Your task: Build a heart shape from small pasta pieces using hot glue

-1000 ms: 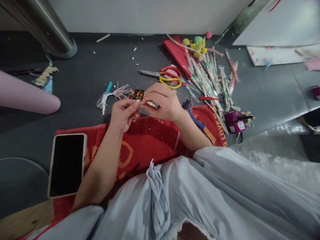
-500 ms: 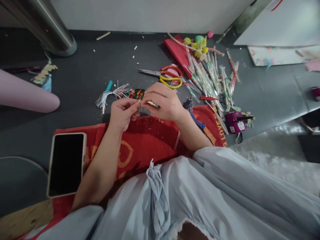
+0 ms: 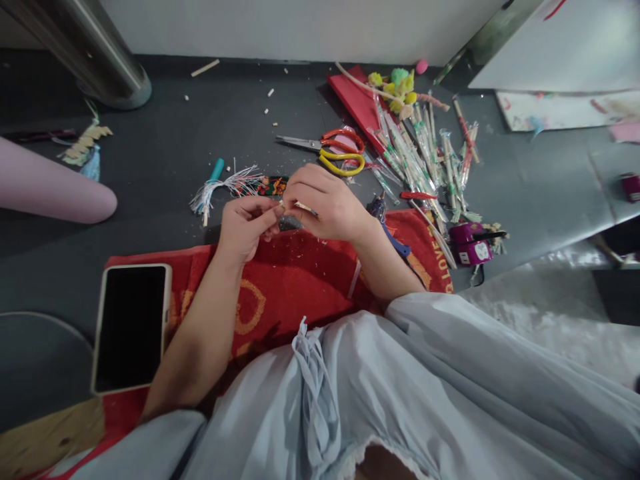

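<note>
Okay, left to right, quick. Far left a pink rounded shape (image 3: 50,190) lies on the dark floor (image 3: 165,140); I can't tell what it is. Just above it sits a small tan fringe piece (image 3: 85,148), and a metal post (image 3: 100,60) stands behind. My phone (image 3: 131,327) lies screen-up and dark on the left edge of the red towel (image 3: 280,293) across my lap. On the floor past the towel is a tassel (image 3: 225,183) with white strands and a teal end, which looks like a finished piece. My left hand (image 3: 245,230) is closed, thumb and forefinger pinching one end of a thin stick (image 3: 306,209). My right hand (image 3: 327,203) is curled over the rest of it, fingers clamped, so the stick is held in the air between both hands, above the far edge of the towel. Pale crumbs are scattered on the towel below. My guess is mid-way: this stick is only partly worked. Behind my right hand lie red and yellow scissors (image 3: 340,152), blades shut. Right of my wrist is a blue tool (image 3: 387,230). Further right is a loose heap of wrapped sticks (image 3: 420,157) that look untouched, so plenty is left. Pompoms (image 3: 397,87) sit at the top of the heap on a red folder (image 3: 357,103), with a purple gadget (image 3: 470,243) at the end.
</note>
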Tool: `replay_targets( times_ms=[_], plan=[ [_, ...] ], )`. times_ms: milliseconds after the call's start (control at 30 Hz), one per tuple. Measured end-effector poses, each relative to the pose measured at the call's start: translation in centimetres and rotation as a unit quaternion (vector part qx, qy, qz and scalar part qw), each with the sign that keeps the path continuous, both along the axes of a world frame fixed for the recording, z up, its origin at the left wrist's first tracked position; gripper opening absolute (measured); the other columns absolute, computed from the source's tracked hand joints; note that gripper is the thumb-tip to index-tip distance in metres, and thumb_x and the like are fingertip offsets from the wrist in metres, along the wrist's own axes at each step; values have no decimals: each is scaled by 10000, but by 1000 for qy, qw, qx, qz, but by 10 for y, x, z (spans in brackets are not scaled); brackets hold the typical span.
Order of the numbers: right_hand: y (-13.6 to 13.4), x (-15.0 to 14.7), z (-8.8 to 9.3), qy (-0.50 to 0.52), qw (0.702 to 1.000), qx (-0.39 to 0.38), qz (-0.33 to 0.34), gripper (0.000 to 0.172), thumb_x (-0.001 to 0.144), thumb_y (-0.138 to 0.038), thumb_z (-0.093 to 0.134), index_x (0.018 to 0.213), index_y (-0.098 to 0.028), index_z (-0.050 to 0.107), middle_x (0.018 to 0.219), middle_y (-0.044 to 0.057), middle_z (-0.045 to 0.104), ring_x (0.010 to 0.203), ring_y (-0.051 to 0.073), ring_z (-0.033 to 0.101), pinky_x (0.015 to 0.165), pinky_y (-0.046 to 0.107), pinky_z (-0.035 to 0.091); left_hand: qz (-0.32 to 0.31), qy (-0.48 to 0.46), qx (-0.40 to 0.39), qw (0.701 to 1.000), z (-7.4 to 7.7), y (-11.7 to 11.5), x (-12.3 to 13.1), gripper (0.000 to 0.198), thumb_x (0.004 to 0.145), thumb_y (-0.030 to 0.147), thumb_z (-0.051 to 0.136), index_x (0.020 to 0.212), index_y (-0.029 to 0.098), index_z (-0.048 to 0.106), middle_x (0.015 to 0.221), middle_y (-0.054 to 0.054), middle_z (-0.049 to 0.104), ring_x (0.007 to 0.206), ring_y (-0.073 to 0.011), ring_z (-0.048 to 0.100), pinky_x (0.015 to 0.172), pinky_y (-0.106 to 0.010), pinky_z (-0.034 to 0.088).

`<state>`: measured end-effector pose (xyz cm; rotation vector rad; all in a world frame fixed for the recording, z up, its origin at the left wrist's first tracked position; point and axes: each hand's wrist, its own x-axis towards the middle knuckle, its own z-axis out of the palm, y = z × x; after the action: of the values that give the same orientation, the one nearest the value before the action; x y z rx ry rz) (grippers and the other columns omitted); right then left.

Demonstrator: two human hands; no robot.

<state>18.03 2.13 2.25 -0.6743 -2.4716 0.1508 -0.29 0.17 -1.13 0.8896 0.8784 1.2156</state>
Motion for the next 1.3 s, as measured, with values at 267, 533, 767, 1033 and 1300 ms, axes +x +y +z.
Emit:
replay_targets(
  times_ms=[267,533,767,1033,1300],
  plan=[
    [0,1,-4,24,999,-27,-20,202,1097,-245,392,1016,-210,573,1021,49,602,1036,212,618,945,467,544,13,-13,0,1000,0,-1,0,506,458,599,1006,607,195,738,402,51,552,291,-62,449,267,-142,315],
    [3,4,-7,75,997,6,-23,148,1082,-313,508,1020,-209,592,978,23,618,970,179,637,870,391,556,5,-20,-1,1000,-1,-1,0,529,454,620,1012,633,200,745,423,55,560,311,-60,453,280,-149,321],
    [3,4,-8,74,997,0,-5,119,1078,-223,498,1040,-195,607,991,19,642,982,164,638,879,355,540,1,1,7,1000,-6,0,-2,546,492,650,989,649,197,727,442,58,554,334,-58,463,297,-152,320],
    [-1,5,11,-11,992,-124,13,189,1083,-215,401,980,-206,559,985,65,643,982,196,611,896,368,514,-28,29,-21,999,-6,-1,-3,436,525,501,984,631,190,697,456,48,579,332,-67,478,302,-154,327],
    [2,11,21,-5,984,-172,40,188,1085,-249,364,965,-222,506,957,67,622,907,187,574,845,352,497,-57,2,-23,998,0,-2,-1,417,544,449,975,681,179,687,469,45,564,338,-74,460,294,-171,333]
  ],
)
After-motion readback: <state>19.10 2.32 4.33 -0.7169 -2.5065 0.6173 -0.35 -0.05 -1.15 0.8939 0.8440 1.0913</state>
